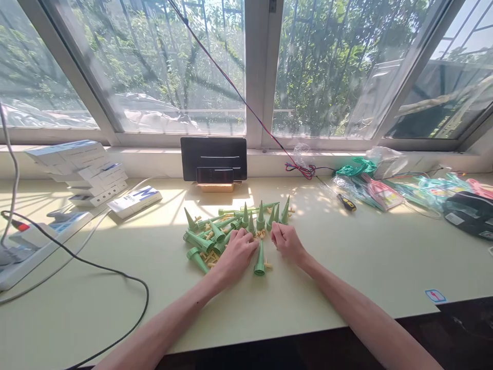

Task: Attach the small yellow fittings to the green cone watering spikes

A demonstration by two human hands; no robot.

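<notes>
Several green plastic cone-shaped spikes lie in a pile in front of me, with small tan valve pieces among them. My left hand rests at the right side of this pile, fingers bent and closed; what they hold is hidden. Just right of it, one green spike lies with its open end towards me, beside a tan valve. My right hand is closed near a row of upright spikes, and I cannot make out what is in its fingers.
A tablet and a phone lean on a wooden stand by the window. White boxes are stacked at the left, near a power strip and cables. A screwdriver and bagged cords lie at the right.
</notes>
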